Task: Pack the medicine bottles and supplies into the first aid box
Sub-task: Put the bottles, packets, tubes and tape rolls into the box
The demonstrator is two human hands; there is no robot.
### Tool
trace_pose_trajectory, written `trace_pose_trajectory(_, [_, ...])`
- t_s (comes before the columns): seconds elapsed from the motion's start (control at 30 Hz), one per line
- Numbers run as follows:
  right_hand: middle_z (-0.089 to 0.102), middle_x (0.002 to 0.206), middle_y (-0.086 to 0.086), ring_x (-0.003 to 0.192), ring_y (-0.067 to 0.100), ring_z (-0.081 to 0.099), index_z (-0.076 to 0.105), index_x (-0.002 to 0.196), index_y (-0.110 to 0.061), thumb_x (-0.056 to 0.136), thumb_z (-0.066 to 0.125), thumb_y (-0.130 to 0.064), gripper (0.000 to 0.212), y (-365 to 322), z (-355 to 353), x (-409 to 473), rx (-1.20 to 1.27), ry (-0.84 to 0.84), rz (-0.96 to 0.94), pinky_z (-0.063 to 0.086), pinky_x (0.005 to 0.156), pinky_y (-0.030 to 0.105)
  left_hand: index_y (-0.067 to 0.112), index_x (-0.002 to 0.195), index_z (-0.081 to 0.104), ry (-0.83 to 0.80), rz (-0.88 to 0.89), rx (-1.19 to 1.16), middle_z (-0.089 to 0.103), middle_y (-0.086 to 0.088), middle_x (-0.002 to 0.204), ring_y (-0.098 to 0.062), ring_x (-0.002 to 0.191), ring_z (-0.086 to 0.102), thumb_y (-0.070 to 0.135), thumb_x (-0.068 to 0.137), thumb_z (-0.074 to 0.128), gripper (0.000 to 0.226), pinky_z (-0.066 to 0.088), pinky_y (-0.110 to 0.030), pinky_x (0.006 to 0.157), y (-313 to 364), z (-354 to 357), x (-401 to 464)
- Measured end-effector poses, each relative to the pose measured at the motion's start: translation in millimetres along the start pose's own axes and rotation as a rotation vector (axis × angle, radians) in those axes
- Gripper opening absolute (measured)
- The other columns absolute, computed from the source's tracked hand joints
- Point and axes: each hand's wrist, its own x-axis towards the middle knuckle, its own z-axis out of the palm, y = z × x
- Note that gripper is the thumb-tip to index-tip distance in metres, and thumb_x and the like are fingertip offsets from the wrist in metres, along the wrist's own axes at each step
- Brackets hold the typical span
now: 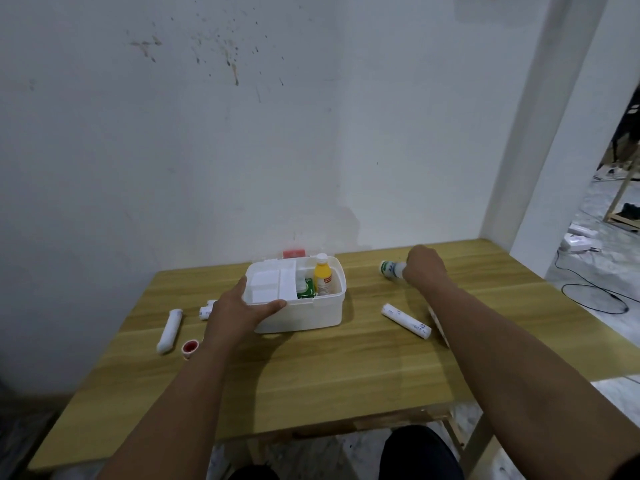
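First aid box (304,311) sits open near the middle of the wooden table (346,368). Far left lie a white roll (169,330), a small red-centred tape roll (189,348) and two more white rolls (206,310), partly hidden. The left hand (242,306) grips the box's near left corner, thumb along the rim of its inner tray (268,284). A yellow bottle (322,275) stands inside. Right of the box lies another white roll (406,321). Beyond it, the right hand (424,268) is closed around a white bottle (390,269).
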Motion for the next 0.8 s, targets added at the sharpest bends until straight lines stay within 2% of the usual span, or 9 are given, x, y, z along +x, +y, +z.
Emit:
trace_pose_trajectory(0.1, [0.076,0.100,0.014,0.090,0.028,0.071,0.078,0.103,-0.004,0.081,0.075,-0.006,0.023,-11.4,-16.1,7.3,0.189,0.039,-0.025,0.060,0.078,0.036,0.019,0.158,0.035,0.007,-0.011,-0.013,0.047,-0.008,0.155,-0.031,0.138,0.046,0.060,0.070,0.083,0.108,0.048,-0.046,0.100,1.7,0.0,-0.8])
trace_pose_trajectory(0.17, [0.077,0.096,0.013,0.079,0.026,0.074,0.079,0.103,-0.007,0.078,0.081,-0.009,0.026,-24.3,-29.6,7.5,0.306,0.027,-0.052,0.062,0.076,0.036,0.019,0.159,0.034,0.004,-0.014,-0.013,0.045,-0.009,0.157,-0.032,0.140,0.045,0.060,0.070,0.083,0.109,0.047,-0.047,0.102,1.9,0.6,-0.7])
trace_pose_trajectory(0.23, [0.075,0.096,0.011,0.070,0.028,0.075,0.078,0.105,-0.007,0.077,0.083,-0.011,0.029,-42.1,-45.2,6.5,0.447,0.015,-0.098,0.065,0.069,0.042,0.018,0.159,0.034,0.003,-0.019,-0.014,0.044,-0.009,0.158,-0.032,0.141,0.044,0.058,0.072,0.083,0.108,0.047,-0.047,0.103,2.2,0.6,-1.3])
trace_pose_trajectory(0.3, [0.073,0.103,0.011,0.074,0.028,0.076,0.077,0.109,-0.007,0.079,0.081,-0.008,0.031,-61.4,-62.0,4.1,0.556,0.013,-0.154,0.065,0.064,0.044,0.016,0.159,0.034,0.014,-0.019,-0.024,0.044,-0.009,0.157,-0.032,0.141,0.044,0.057,0.072,0.084,0.108,0.045,-0.046,0.103,1.9,1.1,-0.6])
trace_pose_trajectory(0.4, [0.070,0.105,0.014,0.081,0.026,0.076,0.073,0.115,-0.005,0.086,0.076,-0.005,0.029,-87.8,-86.1,-2.3,0.603,-0.070,-0.203,0.065,0.065,0.044,0.015,0.159,0.034,0.018,-0.022,-0.031,0.045,-0.009,0.157,-0.032,0.141,0.044,0.059,0.070,0.084,0.111,0.045,-0.046,0.104,0.1,1.4,1.1])
trace_pose_trajectory(0.5, [0.071,0.103,0.017,0.083,0.026,0.076,0.072,0.114,-0.001,0.086,0.078,-0.003,0.029,-109.2,-104.4,-13.1,0.556,-0.187,-0.256,0.066,0.068,0.042,0.017,0.159,0.034,0.013,-0.021,-0.035,0.045,-0.008,0.157,-0.031,0.140,0.045,0.063,0.067,0.084,0.114,0.047,-0.047,0.103,-2.5,1.6,2.5])
trace_pose_trajectory(0.63, [0.071,0.104,0.018,0.080,0.027,0.076,0.072,0.114,0.000,0.084,0.080,0.000,0.031,-131.8,-98.6,-31.1,0.327,-0.272,-0.349,0.065,0.065,0.036,0.018,0.158,0.034,0.015,-0.021,-0.032,0.044,-0.008,0.158,-0.032,0.141,0.044,0.062,0.067,0.084,0.114,0.047,-0.048,0.103,-3.7,3.2,3.8])
trace_pose_trajectory(0.8, [0.073,0.100,0.014,0.070,0.026,0.073,0.075,0.105,-0.002,0.084,0.076,-0.001,0.021,-144.0,-52.6,-41.4,0.026,-0.202,-0.438,0.065,0.065,0.041,0.018,0.159,0.034,0.011,-0.025,-0.029,0.043,-0.009,0.159,-0.033,0.141,0.044,0.065,0.065,0.085,0.117,0.048,-0.050,0.103,-6.6,3.3,5.7])
